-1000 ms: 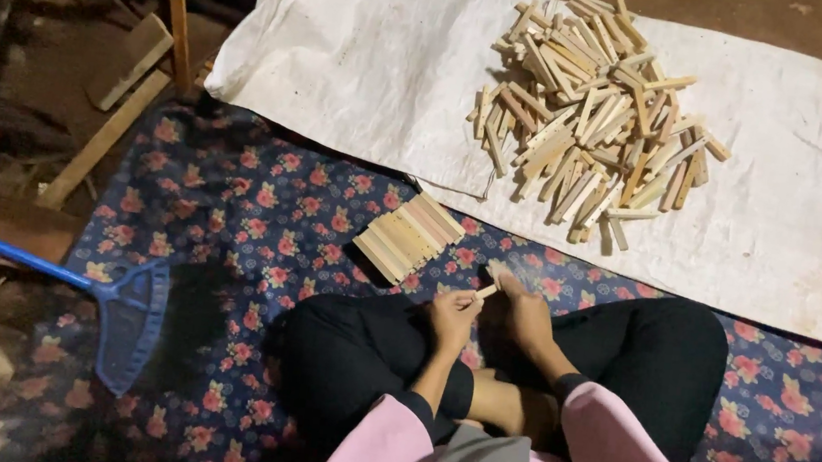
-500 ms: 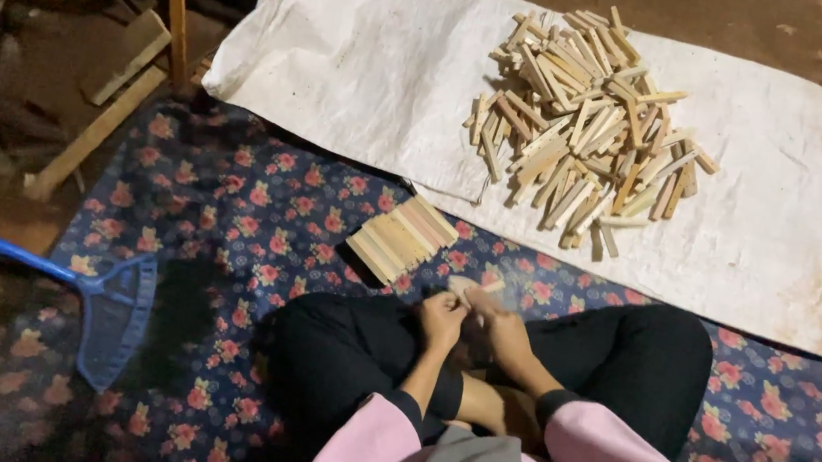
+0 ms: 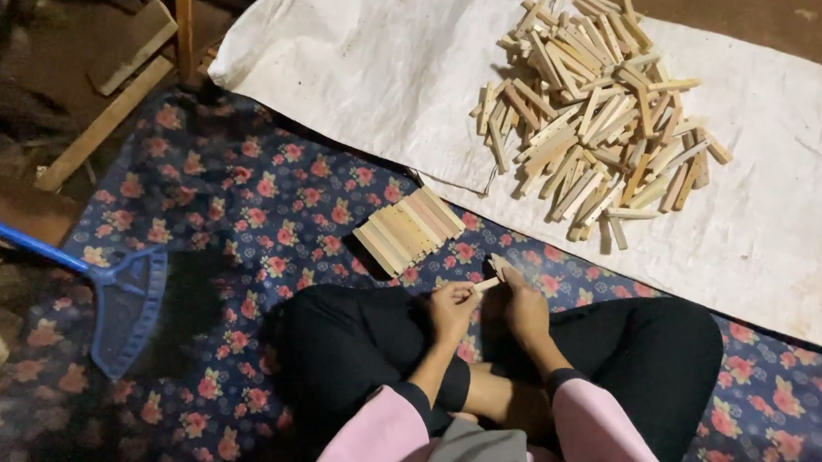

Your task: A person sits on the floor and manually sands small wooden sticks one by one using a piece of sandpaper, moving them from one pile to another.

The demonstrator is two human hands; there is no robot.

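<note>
Above the crossed legs, on a flowered mat (image 3: 234,194), the left hand (image 3: 451,308) and right hand (image 3: 527,308) together pinch one small pale wooden stick (image 3: 489,284). Just ahead lies one neat row of flat sticks (image 3: 409,231); beyond it, one loose heap of sticks (image 3: 593,118), too many to count, sits on a white woven sack (image 3: 347,64). One blue mesh swatter (image 3: 123,304) lies at the left.

- No labels, signs or screens show anywhere in the head view.
- The only packaging-like thing is a white woven sack (image 3: 367,66), flattened and spread as a sheet on the floor at the top, smudged brown toward its right end.
</note>
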